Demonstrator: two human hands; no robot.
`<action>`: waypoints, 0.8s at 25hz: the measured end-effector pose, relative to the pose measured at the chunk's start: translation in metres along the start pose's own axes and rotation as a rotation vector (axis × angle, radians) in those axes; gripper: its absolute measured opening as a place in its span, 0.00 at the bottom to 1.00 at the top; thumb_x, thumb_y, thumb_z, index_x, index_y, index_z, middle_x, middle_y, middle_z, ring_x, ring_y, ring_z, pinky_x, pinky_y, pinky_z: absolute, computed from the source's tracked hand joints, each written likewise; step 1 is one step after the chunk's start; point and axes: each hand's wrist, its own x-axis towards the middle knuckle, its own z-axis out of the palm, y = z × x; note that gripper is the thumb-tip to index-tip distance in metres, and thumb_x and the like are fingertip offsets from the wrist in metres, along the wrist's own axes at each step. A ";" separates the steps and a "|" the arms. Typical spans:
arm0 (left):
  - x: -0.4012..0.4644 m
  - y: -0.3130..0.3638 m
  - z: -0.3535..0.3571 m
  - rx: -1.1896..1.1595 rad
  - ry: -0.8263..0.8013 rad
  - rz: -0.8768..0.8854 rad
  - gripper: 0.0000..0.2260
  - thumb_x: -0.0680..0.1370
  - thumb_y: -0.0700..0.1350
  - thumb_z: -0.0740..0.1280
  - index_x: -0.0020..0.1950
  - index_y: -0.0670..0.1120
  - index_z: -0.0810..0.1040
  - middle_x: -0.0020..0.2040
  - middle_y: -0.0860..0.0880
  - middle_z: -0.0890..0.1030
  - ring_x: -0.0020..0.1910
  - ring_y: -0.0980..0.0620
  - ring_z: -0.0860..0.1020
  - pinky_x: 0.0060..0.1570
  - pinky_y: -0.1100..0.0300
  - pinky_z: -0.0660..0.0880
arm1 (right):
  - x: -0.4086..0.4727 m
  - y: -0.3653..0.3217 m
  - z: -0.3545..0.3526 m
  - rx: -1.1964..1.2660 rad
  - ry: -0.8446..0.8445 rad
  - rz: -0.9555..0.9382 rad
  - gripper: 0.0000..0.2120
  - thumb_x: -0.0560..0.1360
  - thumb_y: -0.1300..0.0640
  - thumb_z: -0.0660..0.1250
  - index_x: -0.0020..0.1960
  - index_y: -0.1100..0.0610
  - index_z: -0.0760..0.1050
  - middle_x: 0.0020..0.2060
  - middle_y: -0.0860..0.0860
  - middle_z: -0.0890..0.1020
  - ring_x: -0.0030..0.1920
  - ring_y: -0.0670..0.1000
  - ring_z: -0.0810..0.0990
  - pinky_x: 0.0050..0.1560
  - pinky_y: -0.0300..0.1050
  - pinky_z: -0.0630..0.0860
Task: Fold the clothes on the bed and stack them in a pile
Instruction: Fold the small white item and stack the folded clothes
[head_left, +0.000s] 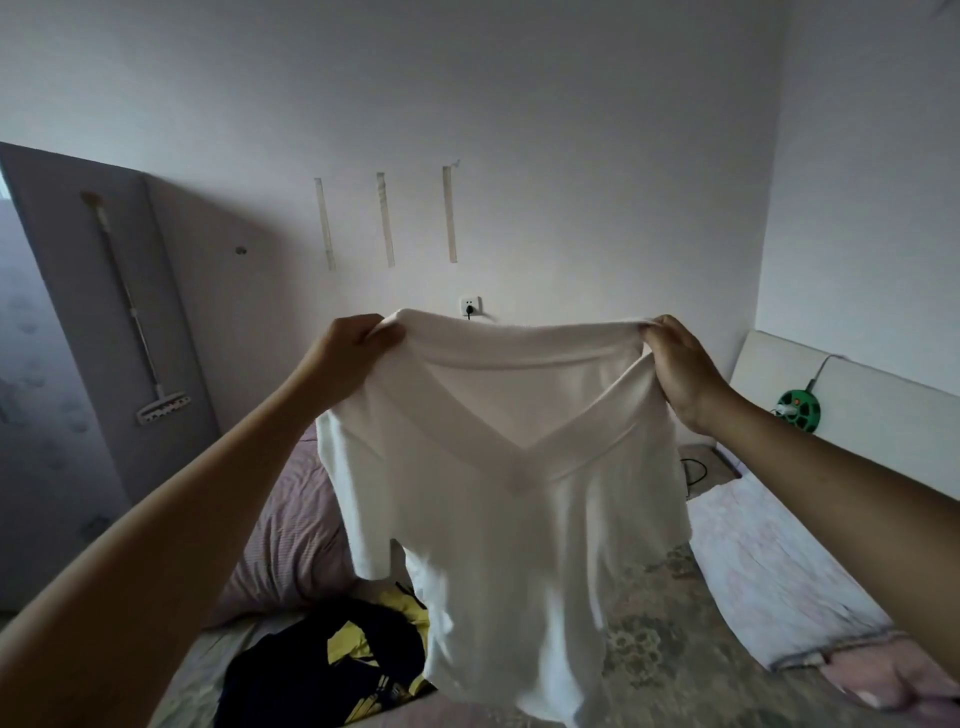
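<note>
A white V-neck shirt (498, 499) hangs in the air above the bed (654, 644), each shoulder pinched in the grip of the left hand (353, 353) and right hand (680, 364). It hides part of a navy-and-yellow garment (322, 670) lying below; a pillow (774, 577) lies to the right.

Both arms outstretched, left hand (349, 347) and right hand (678, 364) pinching.

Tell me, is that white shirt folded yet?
No, unfolded: the white V-neck shirt hangs at full length, pinched at the shoulders by the left hand and right hand.
</note>
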 end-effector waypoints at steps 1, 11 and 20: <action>0.000 0.003 -0.001 0.051 0.009 0.022 0.18 0.80 0.50 0.62 0.35 0.40 0.68 0.30 0.47 0.65 0.30 0.51 0.64 0.31 0.57 0.60 | 0.001 0.000 0.000 -0.083 0.019 -0.019 0.10 0.79 0.51 0.56 0.47 0.57 0.69 0.39 0.52 0.69 0.40 0.50 0.68 0.37 0.44 0.63; 0.009 -0.008 -0.016 0.078 -0.083 0.013 0.23 0.81 0.56 0.58 0.42 0.35 0.73 0.36 0.45 0.70 0.36 0.51 0.68 0.35 0.63 0.65 | -0.002 -0.009 -0.032 -0.376 -0.418 -0.147 0.08 0.70 0.56 0.74 0.47 0.56 0.79 0.40 0.48 0.80 0.41 0.44 0.77 0.40 0.32 0.71; -0.008 -0.010 -0.002 0.182 -0.118 0.103 0.16 0.80 0.51 0.63 0.38 0.40 0.73 0.32 0.47 0.71 0.34 0.50 0.67 0.32 0.61 0.62 | 0.002 0.014 -0.035 -0.485 -0.209 -0.257 0.20 0.76 0.48 0.65 0.36 0.62 0.64 0.30 0.50 0.64 0.32 0.47 0.62 0.31 0.40 0.58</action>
